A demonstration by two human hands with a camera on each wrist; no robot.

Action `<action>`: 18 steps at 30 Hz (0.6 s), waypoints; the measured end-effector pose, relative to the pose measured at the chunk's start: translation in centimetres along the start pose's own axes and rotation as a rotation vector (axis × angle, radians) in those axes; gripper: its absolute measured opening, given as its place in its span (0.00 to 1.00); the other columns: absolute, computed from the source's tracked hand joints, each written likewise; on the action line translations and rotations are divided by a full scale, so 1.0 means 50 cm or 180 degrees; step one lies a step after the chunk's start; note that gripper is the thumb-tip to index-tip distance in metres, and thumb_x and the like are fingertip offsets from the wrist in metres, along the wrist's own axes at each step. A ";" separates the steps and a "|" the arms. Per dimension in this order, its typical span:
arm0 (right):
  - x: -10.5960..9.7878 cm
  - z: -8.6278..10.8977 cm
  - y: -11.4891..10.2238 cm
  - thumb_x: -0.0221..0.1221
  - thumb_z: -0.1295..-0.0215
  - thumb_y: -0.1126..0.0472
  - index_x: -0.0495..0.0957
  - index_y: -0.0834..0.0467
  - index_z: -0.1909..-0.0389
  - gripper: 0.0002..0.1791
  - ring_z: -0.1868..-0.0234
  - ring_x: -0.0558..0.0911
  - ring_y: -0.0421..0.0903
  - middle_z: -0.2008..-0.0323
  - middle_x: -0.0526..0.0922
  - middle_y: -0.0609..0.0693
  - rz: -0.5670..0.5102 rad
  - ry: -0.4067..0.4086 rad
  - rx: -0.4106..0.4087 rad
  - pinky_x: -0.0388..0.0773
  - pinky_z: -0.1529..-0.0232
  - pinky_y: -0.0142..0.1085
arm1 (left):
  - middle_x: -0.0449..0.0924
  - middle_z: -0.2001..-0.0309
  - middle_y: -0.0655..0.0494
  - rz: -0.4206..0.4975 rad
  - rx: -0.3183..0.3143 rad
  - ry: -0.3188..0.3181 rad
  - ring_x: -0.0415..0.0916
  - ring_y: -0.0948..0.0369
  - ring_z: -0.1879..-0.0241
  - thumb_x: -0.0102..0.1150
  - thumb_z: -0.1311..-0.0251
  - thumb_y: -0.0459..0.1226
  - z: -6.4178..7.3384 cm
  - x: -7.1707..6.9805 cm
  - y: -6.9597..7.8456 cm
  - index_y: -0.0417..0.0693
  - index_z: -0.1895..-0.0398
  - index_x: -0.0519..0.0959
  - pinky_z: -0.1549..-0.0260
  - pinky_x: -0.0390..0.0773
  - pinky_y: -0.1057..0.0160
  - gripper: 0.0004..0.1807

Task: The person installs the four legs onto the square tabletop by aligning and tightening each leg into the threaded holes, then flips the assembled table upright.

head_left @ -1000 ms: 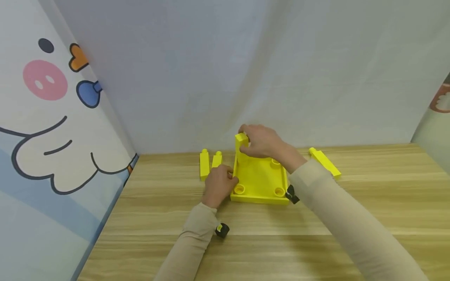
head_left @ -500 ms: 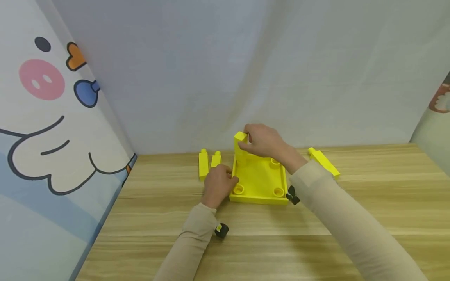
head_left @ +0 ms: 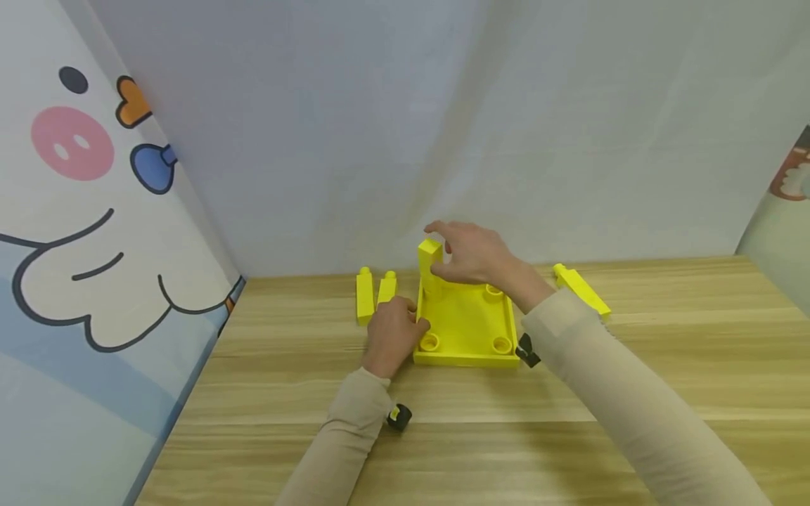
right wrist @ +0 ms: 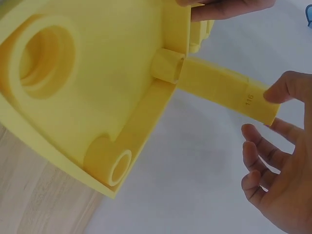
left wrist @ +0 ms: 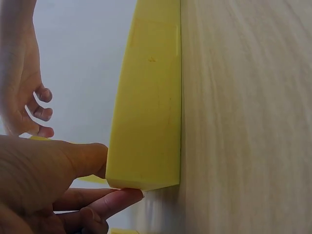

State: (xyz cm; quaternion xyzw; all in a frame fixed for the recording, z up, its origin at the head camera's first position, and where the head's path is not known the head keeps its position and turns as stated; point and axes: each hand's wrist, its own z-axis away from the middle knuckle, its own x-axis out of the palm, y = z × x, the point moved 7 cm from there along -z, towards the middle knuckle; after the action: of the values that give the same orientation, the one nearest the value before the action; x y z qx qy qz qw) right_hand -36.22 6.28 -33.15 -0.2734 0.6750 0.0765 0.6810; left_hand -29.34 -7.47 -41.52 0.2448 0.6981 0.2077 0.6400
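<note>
A square yellow tabletop lies upside down on the wooden table, its rim up and round sockets in its corners. In the far left socket a yellow table leg stands upright. My right hand is at that leg's upper end. Its thumb touches the near side, while its index finger reaches straight out beyond the leg. In the right wrist view the leg meets the socket, and the lower fingers are loosely bent off it. My left hand grips the tabletop's left rim, with the thumb on the rim in the left wrist view.
Two loose yellow legs, one left leg and one partly hidden leg, lie left of the tabletop. Another loose leg lies to the right. A pale cloth wall rises behind the table, and a cartoon panel stands left.
My right index finger has straightened and lifted off the upright leg, which has turned slightly. My left hand has stayed on the rim.
</note>
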 end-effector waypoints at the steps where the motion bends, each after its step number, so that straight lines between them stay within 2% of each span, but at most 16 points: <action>1: 0.000 0.000 -0.002 0.55 0.36 0.46 0.65 0.45 0.26 0.36 0.50 0.82 0.50 0.44 0.82 0.52 0.0003 -0.0001 -0.0030 0.80 0.59 0.45 | 0.58 0.88 0.63 0.0000 0.0017 0.0005 0.54 0.67 0.87 0.65 0.44 0.34 0.000 0.000 0.001 0.45 0.82 0.77 0.87 0.52 0.69 0.11; 5: -0.003 0.003 -0.011 0.54 0.34 0.49 0.68 0.46 0.27 0.32 0.48 0.82 0.51 0.43 0.80 0.52 0.0070 0.0022 -0.0132 0.81 0.58 0.46 | 0.62 0.87 0.62 -0.0019 0.0061 -0.0029 0.56 0.66 0.86 0.63 0.42 0.34 0.000 0.000 0.001 0.45 0.79 0.80 0.86 0.55 0.69 0.08; 9: -0.008 0.004 -0.015 0.55 0.32 0.49 0.74 0.51 0.34 0.26 0.51 0.81 0.51 0.48 0.81 0.53 0.0094 0.0065 -0.0093 0.81 0.56 0.47 | 0.68 0.84 0.59 -0.0045 0.0107 -0.0083 0.59 0.65 0.85 0.61 0.39 0.35 -0.001 -0.001 0.000 0.43 0.73 0.85 0.85 0.57 0.68 0.07; 14: -0.008 0.003 -0.013 0.56 0.31 0.47 0.76 0.55 0.39 0.25 0.54 0.81 0.51 0.51 0.83 0.55 0.0020 0.0098 -0.0032 0.81 0.54 0.47 | 0.71 0.82 0.57 -0.0099 0.0065 -0.0141 0.61 0.64 0.83 0.60 0.37 0.35 -0.003 -0.003 -0.002 0.43 0.70 0.86 0.82 0.60 0.66 0.08; 16: -0.007 0.003 -0.011 0.57 0.31 0.46 0.76 0.57 0.41 0.24 0.54 0.81 0.51 0.52 0.83 0.55 -0.0011 0.0117 -0.0020 0.81 0.54 0.46 | 0.73 0.82 0.56 -0.0106 0.0053 -0.0169 0.63 0.63 0.82 0.59 0.37 0.35 -0.004 -0.005 -0.003 0.43 0.69 0.86 0.81 0.64 0.66 0.08; 18: -0.007 0.004 -0.009 0.58 0.31 0.46 0.76 0.57 0.43 0.24 0.55 0.81 0.51 0.54 0.84 0.55 -0.0034 0.0133 -0.0012 0.81 0.54 0.46 | 0.79 0.79 0.54 -0.0125 0.0060 -0.0176 0.69 0.62 0.80 0.60 0.37 0.35 -0.005 -0.006 -0.003 0.43 0.68 0.87 0.77 0.72 0.63 0.08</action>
State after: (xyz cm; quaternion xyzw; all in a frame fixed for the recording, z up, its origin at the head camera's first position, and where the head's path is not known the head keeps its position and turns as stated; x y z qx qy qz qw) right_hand -35.87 6.07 -32.71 -0.2799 0.6875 0.0684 0.6666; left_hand -29.58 -7.77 -41.37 0.2426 0.6867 0.1816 0.6607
